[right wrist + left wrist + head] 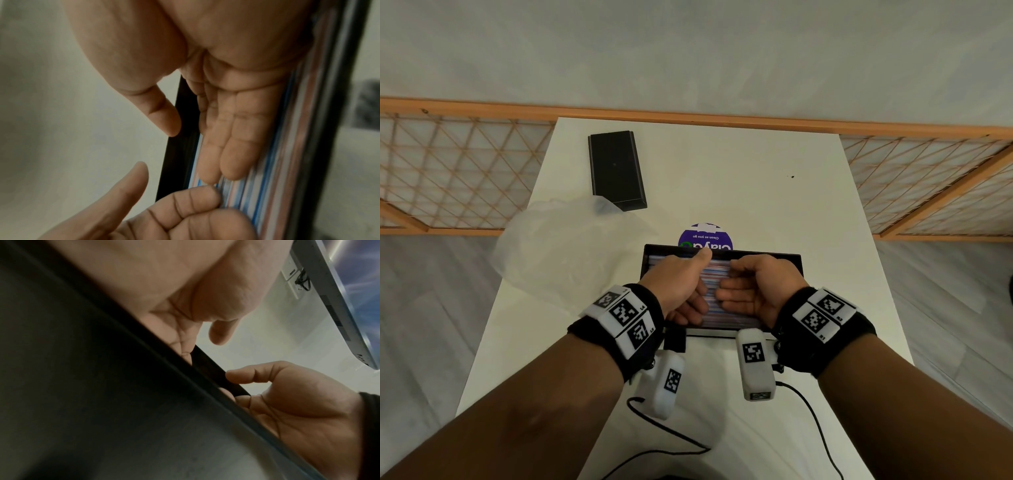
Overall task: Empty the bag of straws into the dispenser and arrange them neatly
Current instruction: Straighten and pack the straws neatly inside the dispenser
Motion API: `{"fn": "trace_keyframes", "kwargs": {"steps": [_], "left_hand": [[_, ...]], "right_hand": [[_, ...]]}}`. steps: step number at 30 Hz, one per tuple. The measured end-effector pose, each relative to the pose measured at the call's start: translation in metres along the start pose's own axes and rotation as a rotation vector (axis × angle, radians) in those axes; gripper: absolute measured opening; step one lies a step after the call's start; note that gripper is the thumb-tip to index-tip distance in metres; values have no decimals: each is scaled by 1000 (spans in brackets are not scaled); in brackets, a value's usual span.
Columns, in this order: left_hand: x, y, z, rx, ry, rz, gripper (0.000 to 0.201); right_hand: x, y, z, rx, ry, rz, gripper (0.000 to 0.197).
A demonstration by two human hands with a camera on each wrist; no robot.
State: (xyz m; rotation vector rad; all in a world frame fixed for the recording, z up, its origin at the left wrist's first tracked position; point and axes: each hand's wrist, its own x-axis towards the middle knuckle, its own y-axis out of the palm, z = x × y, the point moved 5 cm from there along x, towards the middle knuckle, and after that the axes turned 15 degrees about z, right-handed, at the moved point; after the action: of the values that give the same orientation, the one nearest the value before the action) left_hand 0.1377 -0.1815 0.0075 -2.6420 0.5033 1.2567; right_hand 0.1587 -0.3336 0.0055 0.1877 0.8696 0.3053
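Observation:
The black dispenser (767, 255) lies open on the white table, filled with blue, red and white striped straws (711, 274) that run left to right. Both hands are inside it, palms facing each other. My left hand (688, 298) rests on the left part of the straws with its thumb raised toward the far rim. My right hand (739, 294) lies with straight fingers (232, 146) flat on the straws (257, 194). Neither hand grips anything. The left wrist view shows mostly the dispenser's dark wall (102, 402).
An empty clear plastic bag (561, 246) lies crumpled at the table's left edge. A black lid (616, 169) sits at the far left. A purple round sticker (705, 236) shows behind the dispenser. Black cables (671, 431) trail near me. A wooden lattice screen (448, 178) stands beyond the table (791, 212).

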Motion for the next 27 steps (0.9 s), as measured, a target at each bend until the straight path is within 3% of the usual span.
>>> {"fn": "trace_keyframes", "kwargs": {"steps": [6,10,20,27], "left_hand": [[-3,-6,-7,-165,100,-67,57],[-2,-6,-4,-249,70,-84,53],[-3,-5,-2,-183,51,-90,61],[0,-1,4,-49,6,-52,64]], "right_hand": [[3,1,0,7,-31,-20,13],[5,0,-2,31,-35,-40,11],[2,-2,0,16,-25,-39,11],[-5,-2,-4,-179,73,2,17]]}}
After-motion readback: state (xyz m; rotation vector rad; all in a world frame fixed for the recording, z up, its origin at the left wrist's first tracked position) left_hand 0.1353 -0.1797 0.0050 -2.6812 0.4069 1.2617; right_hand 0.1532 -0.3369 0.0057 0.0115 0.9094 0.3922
